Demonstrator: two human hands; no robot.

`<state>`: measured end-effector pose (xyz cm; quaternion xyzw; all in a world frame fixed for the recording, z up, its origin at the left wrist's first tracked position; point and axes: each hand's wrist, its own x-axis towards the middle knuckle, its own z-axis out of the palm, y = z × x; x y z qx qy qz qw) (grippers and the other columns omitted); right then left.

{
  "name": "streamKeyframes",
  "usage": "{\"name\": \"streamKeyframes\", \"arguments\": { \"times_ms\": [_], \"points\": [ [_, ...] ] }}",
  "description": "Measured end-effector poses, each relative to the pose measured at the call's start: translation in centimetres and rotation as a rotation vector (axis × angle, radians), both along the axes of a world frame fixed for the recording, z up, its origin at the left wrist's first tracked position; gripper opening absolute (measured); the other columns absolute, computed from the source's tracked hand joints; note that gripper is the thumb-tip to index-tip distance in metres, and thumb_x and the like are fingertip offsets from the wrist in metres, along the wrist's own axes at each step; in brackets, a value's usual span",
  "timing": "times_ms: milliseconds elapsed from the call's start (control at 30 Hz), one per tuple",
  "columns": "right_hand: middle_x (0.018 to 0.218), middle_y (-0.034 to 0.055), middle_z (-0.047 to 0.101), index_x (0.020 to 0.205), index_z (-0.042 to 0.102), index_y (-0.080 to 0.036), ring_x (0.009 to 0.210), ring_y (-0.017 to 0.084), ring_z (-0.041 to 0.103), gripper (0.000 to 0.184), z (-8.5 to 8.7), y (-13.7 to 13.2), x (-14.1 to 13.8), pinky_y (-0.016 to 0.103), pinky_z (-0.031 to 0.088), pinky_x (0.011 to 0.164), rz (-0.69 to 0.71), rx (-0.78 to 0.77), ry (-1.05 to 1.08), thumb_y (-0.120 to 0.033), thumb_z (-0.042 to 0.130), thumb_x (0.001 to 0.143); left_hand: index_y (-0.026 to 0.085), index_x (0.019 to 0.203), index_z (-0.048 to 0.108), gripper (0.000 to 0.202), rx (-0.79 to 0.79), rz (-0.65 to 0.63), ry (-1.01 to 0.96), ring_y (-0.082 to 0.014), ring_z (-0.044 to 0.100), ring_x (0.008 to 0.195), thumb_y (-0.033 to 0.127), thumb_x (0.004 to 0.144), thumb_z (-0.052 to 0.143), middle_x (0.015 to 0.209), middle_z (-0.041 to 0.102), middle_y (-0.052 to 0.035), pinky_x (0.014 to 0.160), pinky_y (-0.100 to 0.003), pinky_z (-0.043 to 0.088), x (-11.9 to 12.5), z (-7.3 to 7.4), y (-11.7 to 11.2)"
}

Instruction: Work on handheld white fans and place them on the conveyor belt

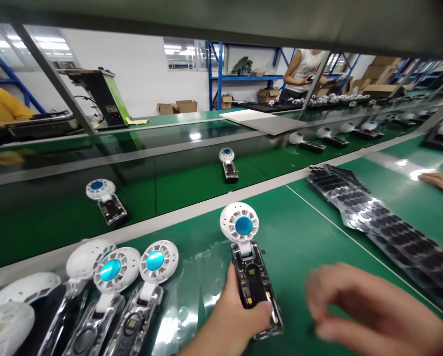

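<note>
My left hand (240,316) is wrapped round the clear-cased black handle of a small handheld fan (253,274), its thumb across the lower handle. The fan's white round head with a blue centre points away from me. To the right, apart from the fan, my right hand (370,306) hovers over the green table (291,237) with curled fingers. Its fingertips are smeared by motion, so I cannot tell whether anything is between them. Several similar fans (132,306) lie close together at the lower left, partly overlapping.
Sheets of round black stickers (384,222) lie on the right. Beyond a pale rail, a green conveyor belt (184,183) carries several fans (229,165). Another person's hand (442,182) rests at the right edge. A flat grey board (264,121) lies farther back.
</note>
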<state>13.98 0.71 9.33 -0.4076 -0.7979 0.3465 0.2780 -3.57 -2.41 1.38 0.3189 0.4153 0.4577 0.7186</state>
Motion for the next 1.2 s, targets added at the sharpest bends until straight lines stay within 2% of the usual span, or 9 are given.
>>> {"name": "streamKeyframes", "arguments": {
  "times_ms": [67,167,333,533,667,833,1000,1133,1200],
  "points": [
    [0.068,-0.0043,0.064,0.074,0.059,-0.028,0.064,0.014,0.063,0.004,0.3,1.9,-1.9,0.022,0.053,0.056,0.030,-0.089,0.042,-0.026,0.060,0.077,0.024,0.116,0.031,0.059,0.008,0.001,0.021,-0.0162,0.054,0.069,0.025,0.067,0.062,0.081,0.054,-0.0009,0.068,-0.033,0.042,0.1,-0.1,0.1],
    [0.074,-0.0044,0.066,0.075,0.058,-0.026,0.070,0.013,0.063,0.012,0.0,3.4,-4.3,0.023,0.052,0.063,0.014,-0.185,0.073,-0.014,0.054,0.077,0.022,0.110,0.033,0.053,-0.010,0.031,0.078,-0.0145,0.053,0.065,0.019,0.064,0.060,0.076,0.052,0.0008,0.063,-0.030,0.041,0.2,0.6,0.3],
    [0.071,-0.0077,0.066,0.072,0.059,-0.026,0.067,0.011,0.062,0.017,-0.9,3.7,-5.4,0.019,0.048,0.061,-0.010,-0.168,-0.014,-0.010,0.056,0.075,0.018,0.113,0.028,0.063,-0.122,0.044,0.108,-0.0139,0.052,0.058,0.012,0.058,0.058,0.069,0.050,0.0036,0.062,-0.032,0.044,0.4,2.0,0.7],
    [0.072,-0.0078,0.064,0.071,0.059,-0.027,0.066,0.010,0.060,0.018,-0.8,4.3,-5.3,0.018,0.047,0.059,0.068,-0.136,-0.096,-0.010,0.057,0.075,0.019,0.124,0.028,0.076,-0.087,0.053,0.045,-0.0217,0.060,0.077,0.024,0.059,0.065,0.094,0.061,-0.0085,0.065,-0.032,0.044,0.2,-0.3,0.2],
    [0.071,-0.0061,0.061,0.073,0.059,-0.026,0.066,0.010,0.059,0.020,-0.9,4.1,-5.1,0.017,0.046,0.057,0.115,-0.077,-0.145,-0.007,0.053,0.077,0.018,0.128,0.024,0.087,-0.082,0.060,-0.023,-0.0242,0.061,0.079,0.038,0.056,0.070,0.097,0.062,-0.0107,0.065,-0.032,0.044,0.2,-1.3,0.1],
    [0.067,-0.0033,0.058,0.073,0.058,-0.025,0.063,0.011,0.056,0.017,-0.9,3.7,-5.1,0.018,0.045,0.053,0.157,0.053,-0.179,-0.012,0.049,0.081,0.012,0.131,0.016,0.104,-0.124,0.056,-0.013,-0.0267,0.061,0.083,0.047,0.051,0.073,0.093,0.064,-0.0118,0.071,-0.034,0.046,0.4,0.1,0.2],
    [0.061,-0.0018,0.056,0.066,0.056,-0.021,0.061,0.012,0.053,0.025,-1.0,3.2,-5.4,0.020,0.041,0.048,0.187,0.234,-0.211,-0.008,0.041,0.082,0.017,0.129,0.028,0.095,-0.076,0.134,-0.071,-0.0282,0.055,0.102,0.045,0.052,0.075,0.105,0.061,-0.0114,0.086,-0.034,0.040,0.7,1.2,0.4],
    [0.078,-0.0015,0.069,0.091,0.060,-0.023,0.086,0.017,0.058,0.018,-2.0,2.6,-4.4,0.029,0.048,0.074,0.263,0.415,-0.184,-0.011,0.049,0.083,0.022,0.118,0.045,0.070,-0.115,0.154,-0.151,-0.0279,0.053,0.106,0.037,0.056,0.075,0.103,0.061,-0.0081,0.093,-0.036,0.037,0.9,0.5,0.6],
    [0.094,-0.0012,0.070,0.107,0.055,-0.025,0.103,0.021,0.055,0.028,-2.8,2.3,-3.4,0.036,0.044,0.089,0.322,0.461,-0.203,-0.015,0.055,0.082,0.024,0.116,0.046,0.065,-0.132,0.133,-0.166,-0.0267,0.055,0.103,0.036,0.058,0.074,0.101,0.061,-0.0072,0.092,-0.036,0.037,0.8,-0.1,0.6]
  ]
}}
